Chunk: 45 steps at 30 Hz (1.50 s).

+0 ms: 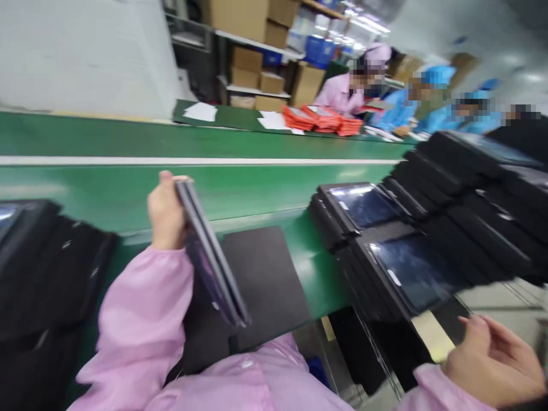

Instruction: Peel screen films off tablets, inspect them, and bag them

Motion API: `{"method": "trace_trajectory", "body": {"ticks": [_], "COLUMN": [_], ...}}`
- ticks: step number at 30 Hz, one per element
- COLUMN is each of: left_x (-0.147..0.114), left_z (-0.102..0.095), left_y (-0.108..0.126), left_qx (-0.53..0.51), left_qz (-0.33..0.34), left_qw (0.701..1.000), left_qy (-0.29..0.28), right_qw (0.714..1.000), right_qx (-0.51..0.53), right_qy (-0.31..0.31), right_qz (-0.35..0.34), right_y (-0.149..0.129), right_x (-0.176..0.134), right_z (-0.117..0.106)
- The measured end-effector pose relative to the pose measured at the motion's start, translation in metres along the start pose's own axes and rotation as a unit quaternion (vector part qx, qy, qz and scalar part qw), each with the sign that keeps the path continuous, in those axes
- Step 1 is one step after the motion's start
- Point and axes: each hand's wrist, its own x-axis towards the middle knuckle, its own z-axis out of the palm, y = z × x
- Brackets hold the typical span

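Two bare hands in pink sleeves (141,308) at a glossy green worktop (107,188), with a flat, dark-grey rectangular panel (265,268) as the reference for position. The left hand (166,211), at the panel's far left corner, is closed firmly about the upper end of a thin, double-layered rectangular slab (212,257), its thumb pointing upward. The right hand (492,359), well to the right of the panel, is relaxed and partly spread, with fingers loosely curled and the thumb near the fingertips. The slab is raised above the panel's left part and steeply tilted, its lower end directed toward the wearer. Its edge shows two slim grey layers divided by a dark seam; the face turned to the left is dark, glossy and purplish, with a small white mark near the lower end. Finer detail is blurred. To the left of the panel lies a pile of flat black cases (47,274); to its right rise taller piles of black covers (471,211), with glossy dark-screened tablets (415,274) on the nearer ones. Beyond the panel, across the worktop, lie bright orange-red packets (321,120).
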Motion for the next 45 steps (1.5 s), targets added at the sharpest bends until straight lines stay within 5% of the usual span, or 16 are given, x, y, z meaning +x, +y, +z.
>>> {"method": "trace_trajectory", "body": {"ticks": [3, 4, 7, 10, 13, 28, 35, 41, 45], "left_x": [0.004, 0.005, 0.004, 0.004, 0.007, 0.012, 0.015, 0.013, 0.012], "left_z": [0.006, 0.009, 0.014, 0.012, 0.011, 0.014, 0.017, 0.015, 0.014], "left_y": [-0.005, -0.007, -0.009, -0.010, -0.011, -0.018, -0.020, -0.019, -0.019], "left_qx": [-0.063, -0.073, -0.086, -0.095, -0.102, -0.119, -0.173, -0.168, -0.162], "left_qz": [0.006, 0.023, 0.056, 0.056, 0.053, 0.089, 0.082, 0.082, 0.078], "left_qw": [0.998, 0.997, 0.994, 0.993, 0.992, 0.986, 0.978, 0.979, 0.980], "left_qy": [-0.010, -0.018, -0.035, -0.045, -0.051, -0.070, -0.080, -0.080, -0.079], "right_qw": [0.970, 0.937, 0.771, 0.655, 0.603, 0.597, 0.624, 0.586, 0.585], "right_qx": [0.139, 0.196, 0.287, 0.305, 0.317, 0.270, 0.313, 0.308, 0.302], "right_qy": [-0.141, -0.220, -0.446, -0.540, -0.565, -0.499, -0.518, -0.578, -0.573], "right_qz": [-0.139, -0.190, -0.352, -0.432, -0.466, -0.567, -0.495, -0.477, -0.488], "right_y": [-0.071, -0.093, -0.147, -0.186, -0.210, -0.244, -0.235, -0.221, -0.215], "right_x": [-0.041, -0.056, -0.095, -0.121, -0.136, -0.149, -0.144, -0.142, -0.145], "right_z": [0.039, 0.051, 0.082, 0.097, 0.098, 0.107, 0.105, 0.093, 0.085]}}
